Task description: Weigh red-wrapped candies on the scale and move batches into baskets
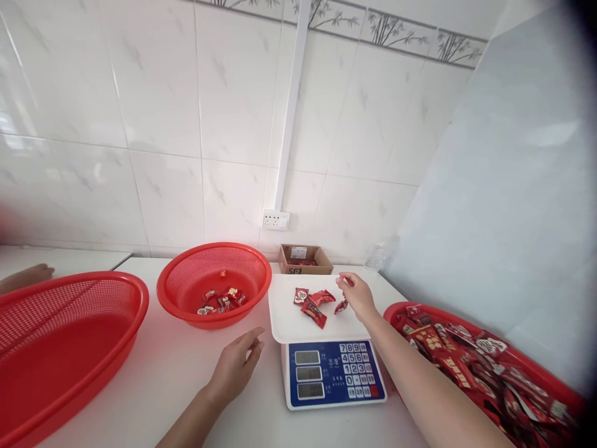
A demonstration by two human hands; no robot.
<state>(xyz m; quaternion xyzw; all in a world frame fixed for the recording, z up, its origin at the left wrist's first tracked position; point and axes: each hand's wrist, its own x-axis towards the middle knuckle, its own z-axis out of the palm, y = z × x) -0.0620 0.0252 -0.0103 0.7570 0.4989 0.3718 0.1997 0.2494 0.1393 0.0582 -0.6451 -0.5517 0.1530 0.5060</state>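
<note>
My left hand hovers over the white table, just left of the scale, its fingers loosely apart and holding nothing. Above the right side of the scale's white pan, my right hand pinches a small red packet. Close beneath its fingers is another dark red packet; whether it touches the hand or the pan I cannot tell. Several red wrapped packets lie on the pan. The scale has a blue front panel with three displays and a keypad.
Behind my left hand stands a round red basket with several packets. A larger red basket is at the left, near another person's hand. At right, a red basket is heaped with packets. A cardboard box sits behind the scale.
</note>
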